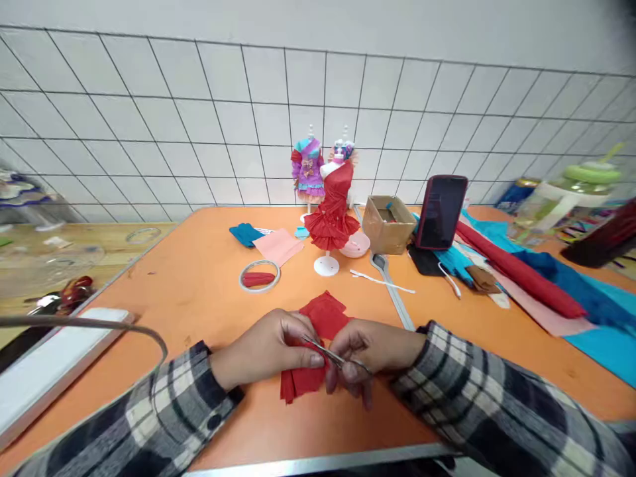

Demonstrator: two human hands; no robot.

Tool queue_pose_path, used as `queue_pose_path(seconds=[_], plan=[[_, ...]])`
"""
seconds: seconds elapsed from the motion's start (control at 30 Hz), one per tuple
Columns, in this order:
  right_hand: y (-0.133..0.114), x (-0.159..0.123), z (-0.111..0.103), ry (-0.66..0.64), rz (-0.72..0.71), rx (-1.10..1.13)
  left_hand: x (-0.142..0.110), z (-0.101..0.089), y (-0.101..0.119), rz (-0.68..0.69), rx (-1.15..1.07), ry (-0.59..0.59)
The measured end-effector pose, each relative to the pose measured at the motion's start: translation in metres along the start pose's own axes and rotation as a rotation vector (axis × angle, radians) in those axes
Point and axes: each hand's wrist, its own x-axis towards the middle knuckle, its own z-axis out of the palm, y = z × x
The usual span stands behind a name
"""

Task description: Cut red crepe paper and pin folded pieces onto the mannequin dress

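Near the front of the orange table, my left hand [282,344] is closed on a piece of red fabric [304,382], which hangs below the fingers in folds. My right hand [362,354] grips a small pair of scissors [330,354], its blades pointing left across the red fabric toward my left thumb. Whether the blades are apart is too small to tell. Just beyond both hands, another part of red fabric [325,314] lies on the table; I cannot tell if it joins the held piece. The scissor handles are partly hidden by my right fingers.
Behind my hands stands a mini dress form in a red dress [335,205], with a purple-dressed one [309,169] behind. A silver ring [242,278], pink cloth [279,246], cardboard box [389,225] and propped phone [442,212] surround them. Fabric rolls [527,271] lie right; a white box [64,371] lies left.
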Motion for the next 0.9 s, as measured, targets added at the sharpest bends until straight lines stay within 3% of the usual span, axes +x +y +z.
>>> queue_pose_path(seconds=[0.17, 0.43, 0.6, 0.67, 0.73, 0.8, 0.9], plan=[[-0.003, -0.001, 0.003, 0.055, 0.026, -0.085, 0.002, 0.002, 0.0, -0.038, -0.015, 0.038], [-0.006, -0.003, 0.002, -0.039, 0.043, -0.001, 0.002, 0.003, 0.002, -0.024, 0.08, -0.008], [-0.007, -0.004, 0.005, -0.009, 0.054, -0.097, 0.004, 0.008, 0.0, 0.014, 0.168, -0.044], [-0.009, -0.005, 0.004, 0.02, 0.047, -0.102, 0.004, 0.008, -0.001, 0.004, 0.12, 0.004], [-0.013, -0.006, -0.001, 0.166, -0.019, -0.15, 0.005, 0.007, -0.002, -0.027, 0.024, 0.115], [-0.017, -0.008, -0.01, 0.47, -0.133, -0.323, 0.006, 0.004, -0.003, -0.075, -0.083, 0.245], [-0.021, -0.013, -0.028, 0.917, -0.206, -0.804, 0.006, 0.002, -0.003, -0.156, -0.235, 0.361]])
